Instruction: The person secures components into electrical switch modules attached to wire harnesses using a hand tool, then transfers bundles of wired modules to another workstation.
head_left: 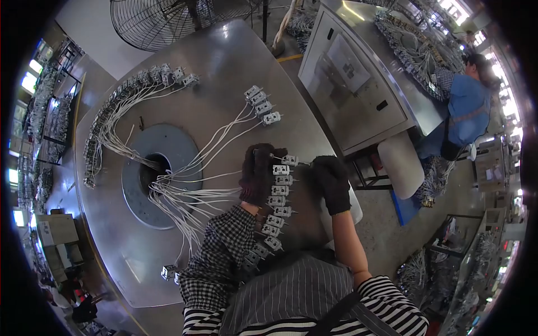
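My left hand (257, 172), in a dark glove, is closed at the top end of a row of small grey-and-white motor-like parts with thin shafts. Its fingers grip the topmost part (289, 161), whose shaft points right. My right hand (332, 180), gloved too, has its fingers bent together near that shaft's tip; whatever they pinch is hidden. Below, more such parts (277, 200) line up along the table toward my apron. White cables (218, 193) run from under my left hand to the round hole in a grey disc (130, 193).
On the metal table (224, 50), a curved row of similar parts (112, 101) lies at left and several more (261, 105) lie at upper middle. A fan (157, 22) stands behind. A person in blue (469, 109) works at another table to the right, by a stool (400, 162).
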Demonstrator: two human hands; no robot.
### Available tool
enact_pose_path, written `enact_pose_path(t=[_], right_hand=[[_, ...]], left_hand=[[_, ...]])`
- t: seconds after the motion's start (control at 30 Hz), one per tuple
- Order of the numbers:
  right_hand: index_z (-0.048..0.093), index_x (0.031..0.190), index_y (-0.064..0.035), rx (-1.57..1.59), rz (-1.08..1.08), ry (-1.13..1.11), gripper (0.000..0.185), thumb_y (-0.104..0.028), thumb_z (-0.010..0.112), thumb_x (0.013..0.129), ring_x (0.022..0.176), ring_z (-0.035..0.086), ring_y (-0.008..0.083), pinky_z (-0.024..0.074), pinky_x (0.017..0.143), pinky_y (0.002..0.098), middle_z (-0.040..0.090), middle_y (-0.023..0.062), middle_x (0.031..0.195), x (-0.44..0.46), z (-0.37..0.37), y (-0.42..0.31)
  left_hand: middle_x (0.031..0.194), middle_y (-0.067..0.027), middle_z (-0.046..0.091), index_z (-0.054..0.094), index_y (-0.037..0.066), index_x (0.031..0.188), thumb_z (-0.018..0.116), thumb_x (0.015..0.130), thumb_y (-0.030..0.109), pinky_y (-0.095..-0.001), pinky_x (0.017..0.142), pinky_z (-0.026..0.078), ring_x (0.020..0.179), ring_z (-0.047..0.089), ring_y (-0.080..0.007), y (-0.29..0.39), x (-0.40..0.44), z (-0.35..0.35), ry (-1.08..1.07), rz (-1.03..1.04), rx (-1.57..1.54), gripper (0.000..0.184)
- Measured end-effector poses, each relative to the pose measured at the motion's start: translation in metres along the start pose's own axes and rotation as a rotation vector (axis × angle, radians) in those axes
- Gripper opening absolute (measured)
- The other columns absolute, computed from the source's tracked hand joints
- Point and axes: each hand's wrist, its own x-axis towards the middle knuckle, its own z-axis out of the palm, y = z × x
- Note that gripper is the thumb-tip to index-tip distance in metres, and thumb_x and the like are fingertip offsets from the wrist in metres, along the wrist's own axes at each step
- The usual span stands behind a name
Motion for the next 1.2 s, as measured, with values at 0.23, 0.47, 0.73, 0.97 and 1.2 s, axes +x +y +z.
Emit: enact_pose_path(t=[0.23, 0.47, 0.73, 0.97, 1.2], right_hand=[[0.070, 0.108, -0.0025, 0.117, 0.231, -0.062, 0.025, -0.016, 0.068, 0.087, 0.094, 0.064, 0.0143, 0.0515, 0.083, 0.0279, 0.069, 0.0049, 0.100, -0.003, -0.002, -0.015], [0.069, 0.110, -0.0020, 0.208, 0.274, -0.080, 0.026, -0.015, 0.069, 0.088, 0.090, 0.063, 0.0117, 0.0517, 0.080, 0.0272, 0.068, 0.0037, 0.099, -0.015, -0.014, -0.027], [0.069, 0.109, -0.0012, 0.180, 0.274, -0.137, 0.025, -0.013, 0.069, 0.086, 0.082, 0.062, 0.0101, 0.0513, 0.073, 0.0263, 0.067, 0.0035, 0.092, -0.017, -0.004, -0.031], [0.069, 0.109, -0.0019, 0.200, 0.359, -0.111, 0.026, -0.014, 0.070, 0.086, 0.074, 0.062, 0.0103, 0.0510, 0.068, 0.0266, 0.068, 0.0039, 0.088, -0.025, -0.004, -0.044], [0.069, 0.108, -0.0007, 0.279, 0.416, -0.091, 0.025, -0.014, 0.067, 0.088, 0.071, 0.061, 0.0107, 0.0504, 0.065, 0.0268, 0.067, 0.0045, 0.084, -0.029, -0.002, -0.045]], left_hand=[[0.106, -0.0161, 0.069, 0.052, 0.006, 0.116, 0.048, 0.107, 0.028, -0.0359, 0.079, 0.059, 0.093, 0.068, -0.0224, 0.006, -0.007, 0.009, 0.026, 0.068, 0.079, 0.025], [0.116, -0.0177, 0.063, 0.055, 0.004, 0.120, 0.046, 0.107, 0.028, -0.0381, 0.086, 0.057, 0.101, 0.067, -0.0259, 0.025, -0.039, 0.005, -0.003, 0.078, 0.268, 0.029], [0.112, -0.0154, 0.067, 0.056, 0.004, 0.115, 0.040, 0.108, 0.032, -0.0360, 0.086, 0.056, 0.097, 0.067, -0.0226, 0.022, -0.036, -0.008, -0.093, 0.091, 0.363, 0.033], [0.111, -0.0148, 0.067, 0.055, 0.001, 0.117, 0.039, 0.109, 0.029, -0.0364, 0.087, 0.058, 0.107, 0.067, -0.0221, 0.018, -0.037, -0.017, -0.119, 0.251, 0.651, 0.033], [0.115, -0.0185, 0.058, 0.056, 0.000, 0.119, 0.053, 0.101, 0.035, -0.0391, 0.083, 0.058, 0.102, 0.067, -0.0304, 0.014, -0.036, -0.021, -0.147, 0.353, 0.542, 0.039]])
